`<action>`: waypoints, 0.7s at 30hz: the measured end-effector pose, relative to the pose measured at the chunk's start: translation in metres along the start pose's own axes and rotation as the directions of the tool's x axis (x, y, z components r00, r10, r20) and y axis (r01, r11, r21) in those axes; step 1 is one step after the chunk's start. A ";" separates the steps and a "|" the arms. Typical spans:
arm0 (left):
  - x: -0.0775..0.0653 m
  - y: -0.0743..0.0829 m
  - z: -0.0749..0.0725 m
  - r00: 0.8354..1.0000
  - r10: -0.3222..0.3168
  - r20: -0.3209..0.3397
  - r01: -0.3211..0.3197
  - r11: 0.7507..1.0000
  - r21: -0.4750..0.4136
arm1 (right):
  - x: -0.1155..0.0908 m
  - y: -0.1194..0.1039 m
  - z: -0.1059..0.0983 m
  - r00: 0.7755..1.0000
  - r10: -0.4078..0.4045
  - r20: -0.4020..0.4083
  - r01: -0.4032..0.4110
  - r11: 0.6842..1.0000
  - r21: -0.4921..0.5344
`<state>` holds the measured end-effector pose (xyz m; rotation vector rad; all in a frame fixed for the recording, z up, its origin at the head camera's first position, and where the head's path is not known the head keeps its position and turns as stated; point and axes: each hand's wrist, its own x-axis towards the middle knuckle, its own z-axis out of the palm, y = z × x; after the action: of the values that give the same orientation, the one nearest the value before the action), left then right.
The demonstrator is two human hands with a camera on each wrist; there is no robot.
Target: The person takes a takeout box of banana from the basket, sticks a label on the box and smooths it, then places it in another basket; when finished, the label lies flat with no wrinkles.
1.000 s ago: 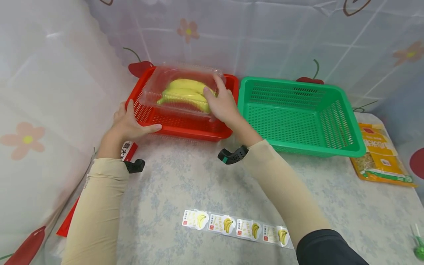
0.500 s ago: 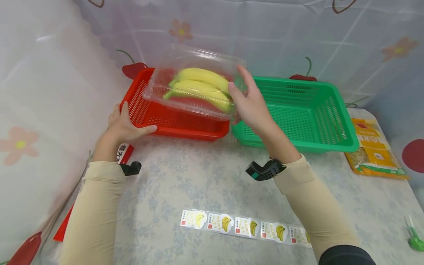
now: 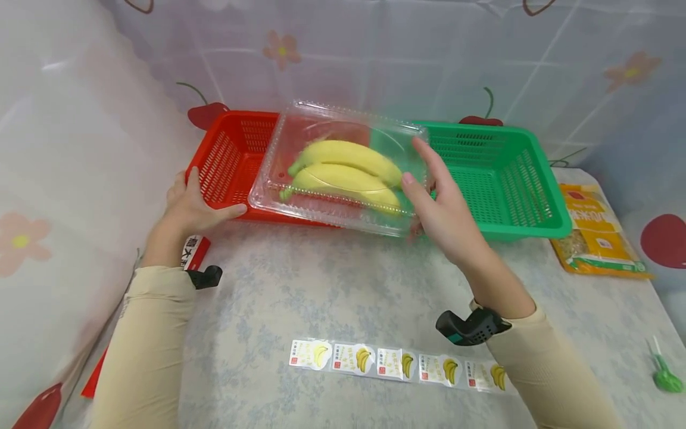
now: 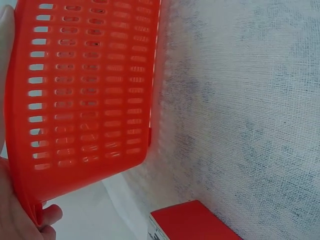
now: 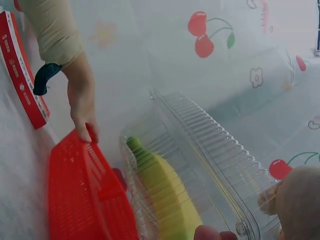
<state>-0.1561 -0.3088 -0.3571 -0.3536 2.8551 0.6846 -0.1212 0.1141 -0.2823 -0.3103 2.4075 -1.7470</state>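
My right hand (image 3: 450, 205) grips the right end of a clear plastic clamshell box (image 3: 273, 179), thumb on top. Yellow bananas (image 3: 348, 158) lie inside it. The box is raised above the baskets, across the gap between them; in the right wrist view a banana (image 5: 167, 190) shows through its ribbed wall. My left hand (image 3: 182, 205) holds the front left corner of the red basket (image 3: 211, 161). In the left wrist view, fingertips (image 4: 51, 215) curl under that basket's rim. The green basket (image 3: 514, 179) stands to the right, partly covered by the box.
A strip of banana stickers (image 3: 396, 363) lies on the table's near side. At the right are a yellow packaged bag (image 3: 600, 232) and a small green object (image 3: 667, 375). A red and white box (image 3: 194, 253) sits by my left wrist.
My right hand has lifted the banana box out of the red basket, then brought it right and nearer to me. My left hand keeps its hold on the basket's corner.
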 end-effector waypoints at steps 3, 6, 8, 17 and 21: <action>0.000 0.000 0.001 1.000 0.005 -0.004 -0.005 1.000 -0.005 | -0.016 0.005 -0.004 1.000 0.030 0.004 -0.030 1.000 0.006; 0.000 -0.001 0.001 1.000 0.011 -0.006 -0.011 1.000 -0.013 | -0.031 0.010 -0.006 0.999 0.051 0.018 -0.051 0.998 0.022; 0.000 -0.003 0.002 1.000 0.018 -0.014 -0.018 1.000 -0.019 | -0.040 0.014 -0.007 0.998 0.052 0.031 -0.053 0.998 0.026; -0.005 -0.004 0.007 0.986 0.081 -0.143 -0.087 0.995 -0.041 | -0.068 0.029 -0.003 0.997 0.046 0.064 -0.047 0.999 0.020; -0.012 0.003 0.006 0.969 0.120 -0.217 -0.131 0.991 -0.039 | -0.077 0.036 -0.002 0.997 0.046 0.060 -0.048 0.999 0.025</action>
<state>-0.1446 -0.3013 -0.3586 -0.2712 3.0906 0.7915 -0.0498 0.1463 -0.3159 -0.2952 2.3294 -1.7235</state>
